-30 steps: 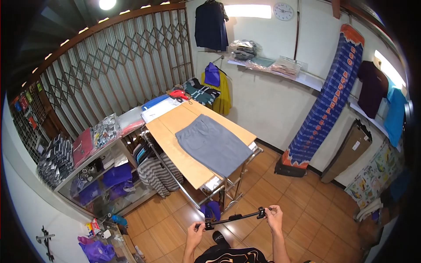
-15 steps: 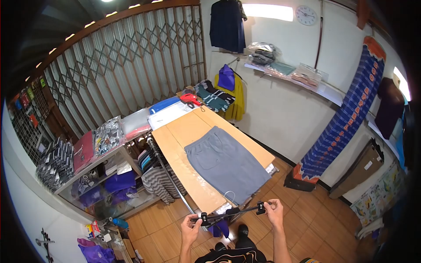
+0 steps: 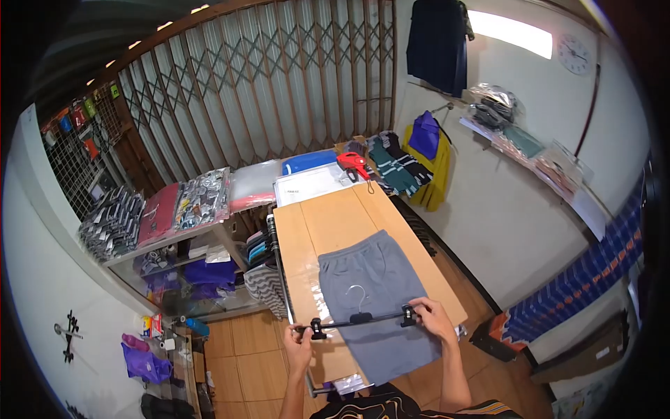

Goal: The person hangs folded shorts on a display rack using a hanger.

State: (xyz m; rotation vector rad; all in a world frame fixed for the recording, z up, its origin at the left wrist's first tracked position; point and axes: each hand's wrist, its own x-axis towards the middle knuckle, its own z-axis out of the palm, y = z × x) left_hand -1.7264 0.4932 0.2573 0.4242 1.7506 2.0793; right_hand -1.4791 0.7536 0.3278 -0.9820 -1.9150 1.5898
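Observation:
A black clip hanger (image 3: 360,318) with a metal hook spans between my two hands, its hook upright. My left hand (image 3: 298,347) pinches the left end of its bar, beside the left clip (image 3: 317,328). At the other end, the fingers of my right hand (image 3: 434,321) close on the bar by the right clip (image 3: 408,316). Below the hanger, a grey garment (image 3: 370,269) with a gathered waistband lies flat on the wooden table (image 3: 328,216), waistband toward the far side. The hanger overlaps the garment's middle in this view.
A red tape-gun-like tool (image 3: 353,165) rests past the table's far edge, near folded striped clothes (image 3: 398,167). On the left, a glass cabinet (image 3: 167,269) carries packaged garments. A metal rail (image 3: 281,272) with hanging clothes runs along the table's left side.
Both hands have carried the hanger forward from the table's near edge to over the grey garment. The view has shifted, bringing the table closer. Both hands keep their hold.

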